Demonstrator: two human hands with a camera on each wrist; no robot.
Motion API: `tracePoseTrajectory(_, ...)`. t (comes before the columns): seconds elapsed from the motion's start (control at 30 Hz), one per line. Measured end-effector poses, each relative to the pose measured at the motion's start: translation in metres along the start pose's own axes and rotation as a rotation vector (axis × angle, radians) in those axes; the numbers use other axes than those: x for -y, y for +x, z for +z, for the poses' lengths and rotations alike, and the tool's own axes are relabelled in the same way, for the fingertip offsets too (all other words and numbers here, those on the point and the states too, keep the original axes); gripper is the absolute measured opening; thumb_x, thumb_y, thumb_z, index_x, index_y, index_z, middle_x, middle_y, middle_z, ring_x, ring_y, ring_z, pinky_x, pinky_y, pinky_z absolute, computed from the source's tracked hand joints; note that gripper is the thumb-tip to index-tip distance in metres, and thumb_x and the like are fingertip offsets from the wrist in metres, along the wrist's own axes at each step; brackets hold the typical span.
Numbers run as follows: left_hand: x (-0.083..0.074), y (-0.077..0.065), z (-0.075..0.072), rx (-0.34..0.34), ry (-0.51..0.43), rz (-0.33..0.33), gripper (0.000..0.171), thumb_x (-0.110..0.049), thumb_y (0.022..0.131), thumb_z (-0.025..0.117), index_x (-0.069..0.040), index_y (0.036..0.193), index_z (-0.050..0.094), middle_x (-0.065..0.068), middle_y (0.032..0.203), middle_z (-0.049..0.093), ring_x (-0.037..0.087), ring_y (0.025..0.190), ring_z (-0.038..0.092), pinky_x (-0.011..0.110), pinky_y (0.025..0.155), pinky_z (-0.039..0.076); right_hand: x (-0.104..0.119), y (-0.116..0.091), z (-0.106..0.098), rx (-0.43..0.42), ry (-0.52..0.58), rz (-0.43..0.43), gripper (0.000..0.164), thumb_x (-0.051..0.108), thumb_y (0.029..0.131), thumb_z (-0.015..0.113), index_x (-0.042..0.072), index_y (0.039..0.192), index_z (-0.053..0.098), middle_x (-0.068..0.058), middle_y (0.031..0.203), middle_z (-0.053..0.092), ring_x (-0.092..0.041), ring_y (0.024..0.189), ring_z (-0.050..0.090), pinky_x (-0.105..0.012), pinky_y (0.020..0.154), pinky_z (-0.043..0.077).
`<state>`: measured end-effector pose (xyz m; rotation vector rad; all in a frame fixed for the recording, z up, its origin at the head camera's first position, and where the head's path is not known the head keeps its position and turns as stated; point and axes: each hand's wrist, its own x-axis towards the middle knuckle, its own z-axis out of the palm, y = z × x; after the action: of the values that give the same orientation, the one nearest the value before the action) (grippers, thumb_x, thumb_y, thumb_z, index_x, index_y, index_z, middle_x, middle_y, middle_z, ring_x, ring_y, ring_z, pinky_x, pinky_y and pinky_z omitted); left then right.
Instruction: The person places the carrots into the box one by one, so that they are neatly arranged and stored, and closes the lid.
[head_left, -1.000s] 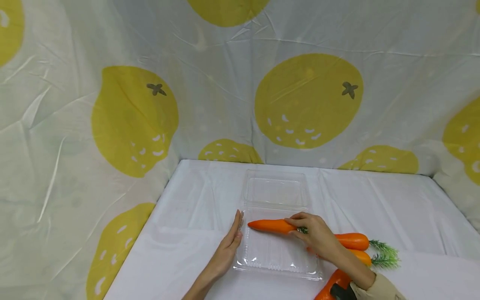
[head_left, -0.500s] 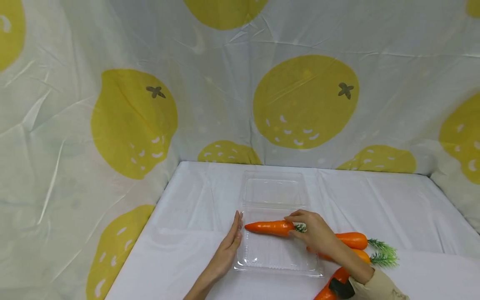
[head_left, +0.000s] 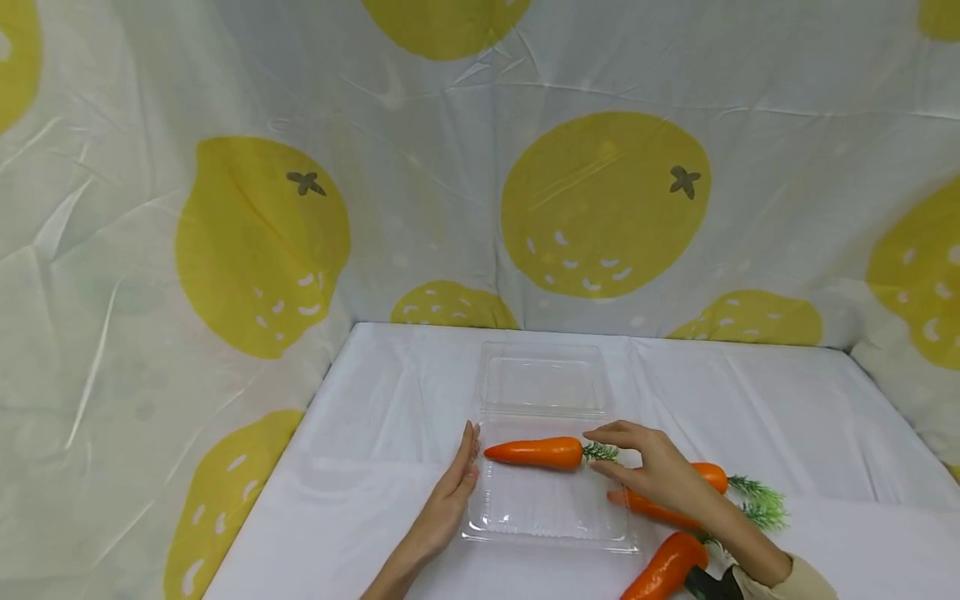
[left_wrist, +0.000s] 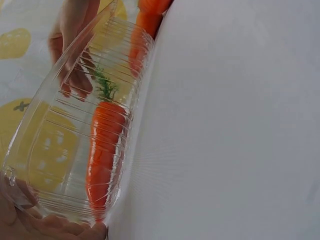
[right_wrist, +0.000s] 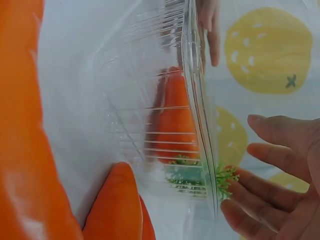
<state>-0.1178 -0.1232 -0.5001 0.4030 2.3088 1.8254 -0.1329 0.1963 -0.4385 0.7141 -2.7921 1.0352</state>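
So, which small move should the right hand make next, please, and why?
I would probably bring the right hand to the loose carrot beside the clear container: its fingers are spread and grip nothing, another carrot already lies inside, and the left hand rests against the container's left side.

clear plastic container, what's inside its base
One orange carrot lies inside, its green leafy top toward the right hand. The container floor directly beneath the carrot is covered in the head view.

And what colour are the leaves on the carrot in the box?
The leaves are green, clearest in the head view.
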Motion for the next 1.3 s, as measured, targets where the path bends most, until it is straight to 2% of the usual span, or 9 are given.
tracePoseTrajectory(0.27,0.003,0.001,-0.001,-0.007,0.010,0.004,0.062,-0.015,0.114,0.033,-0.015,0.168,0.004,0.009,0.175,0.012,0.032,0.161,0.015,0.004,0.113,0.014,0.000,-0.023,-0.010,-0.065,-0.019,-0.055,0.036,0.025,0.091,0.081,0.021,0.127,0.074,0.008,0.123,0.072,-0.022,0.107,0.073,-0.035,0.085,0.063)
tracePoseTrajectory(0.37,0.004,0.001,0.000,-0.009,0.016,0.005,0.062,-0.015,0.114,0.033,-0.014,0.168,0.004,0.009,0.175,0.012,0.033,0.161,0.016,0.004,0.113,0.014,-0.001,-0.032,-0.015,-0.086,-0.032,-0.071,0.037,0.022,0.090,0.082,0.020,0.126,0.075,0.009,0.123,0.072,-0.018,0.106,0.072,-0.032,0.084,0.063)
tracePoseTrajectory(0.47,0.004,0.001,-0.001,-0.007,0.021,0.000,0.062,-0.015,0.114,0.033,-0.015,0.168,0.003,0.008,0.175,0.012,0.032,0.161,0.016,0.003,0.113,0.014,-0.001,-0.041,-0.021,-0.097,-0.069,-0.054,0.037,0.024,0.089,0.083,0.026,0.125,0.075,0.012,0.122,0.071,-0.010,0.106,0.070,-0.026,0.085,0.061)
tracePoseTrajectory(0.57,0.004,0.000,-0.001,-0.006,0.019,-0.007,0.062,-0.014,0.114,0.033,-0.017,0.168,0.002,0.008,0.175,0.012,0.030,0.161,0.015,0.002,0.112,0.014,-0.002,-0.051,-0.028,-0.066,-0.084,-0.004,0.036,0.029,0.090,0.081,0.032,0.126,0.074,0.014,0.123,0.070,-0.006,0.109,0.067,-0.024,0.086,0.060)
tracePoseTrajectory(0.67,0.003,0.000,-0.002,-0.008,0.011,-0.003,0.062,-0.012,0.114,0.032,-0.016,0.168,0.003,0.008,0.175,0.011,0.030,0.161,0.015,0.001,0.111,0.013,-0.003,-0.061,-0.035,-0.001,-0.048,0.072,0.035,0.036,0.092,0.078,0.037,0.127,0.072,0.015,0.124,0.070,-0.006,0.110,0.066,-0.024,0.087,0.060)
tracePoseTrajectory(0.83,0.002,0.001,-0.002,-0.003,0.004,0.020,0.060,-0.012,0.114,0.030,-0.011,0.167,0.002,0.010,0.175,0.010,0.031,0.161,0.012,0.001,0.112,0.012,-0.006,-0.076,-0.037,0.030,-0.057,0.110,0.036,0.041,0.094,0.076,0.042,0.129,0.070,0.021,0.126,0.069,0.000,0.113,0.062,-0.024,0.086,0.058)
tracePoseTrajectory(0.97,0.003,0.000,-0.003,0.003,0.010,0.021,0.060,-0.011,0.114,0.030,-0.010,0.167,0.002,0.010,0.175,0.009,0.031,0.161,0.012,0.000,0.111,0.012,-0.012,-0.086,-0.035,0.039,-0.037,0.104,0.039,0.037,0.094,0.076,0.037,0.132,0.070,0.019,0.129,0.069,0.004,0.112,0.061,-0.021,0.085,0.057)
tracePoseTrajectory(1.2,0.003,0.001,-0.002,-0.008,0.023,0.017,0.060,-0.011,0.114,0.030,-0.010,0.167,0.003,0.011,0.175,0.011,0.032,0.161,0.015,0.001,0.112,0.013,-0.029,-0.103,-0.036,0.176,0.037,0.127,0.040,0.035,0.099,0.070,0.035,0.138,0.066,0.015,0.133,0.070,0.005,0.117,0.059,-0.022,0.087,0.057)
tracePoseTrajectory(1.3,0.004,0.001,-0.002,-0.001,0.019,0.013,0.060,-0.011,0.114,0.030,-0.010,0.167,0.003,0.010,0.175,0.011,0.031,0.161,0.015,0.001,0.111,0.013,-0.036,-0.110,-0.033,0.194,0.083,0.112,0.043,0.032,0.098,0.071,0.029,0.141,0.065,0.010,0.134,0.070,0.007,0.115,0.059,-0.021,0.086,0.058)
